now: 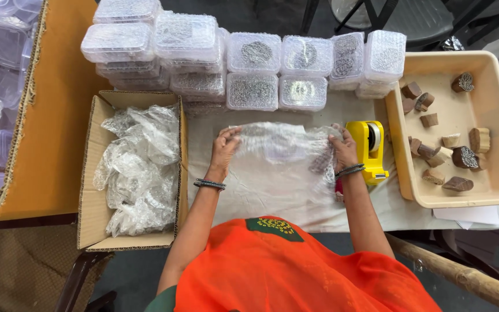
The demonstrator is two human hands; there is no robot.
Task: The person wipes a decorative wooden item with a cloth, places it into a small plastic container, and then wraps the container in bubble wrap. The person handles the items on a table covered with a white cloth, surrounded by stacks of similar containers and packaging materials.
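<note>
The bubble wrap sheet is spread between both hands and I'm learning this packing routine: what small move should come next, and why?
Probably fold the bubble wrap sheet over toward the body. The left hand and right hand grip its far corners, it lies flat on the white cloth, and something dark shows under it by the right hand.

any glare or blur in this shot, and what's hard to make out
Head view: even, soft light with faint shadows; the bubble wrap sheet between the left hand and right hand shines pale and hides what is under it; the clear lidded boxes glint; frame edges bend slightly outward.
</note>
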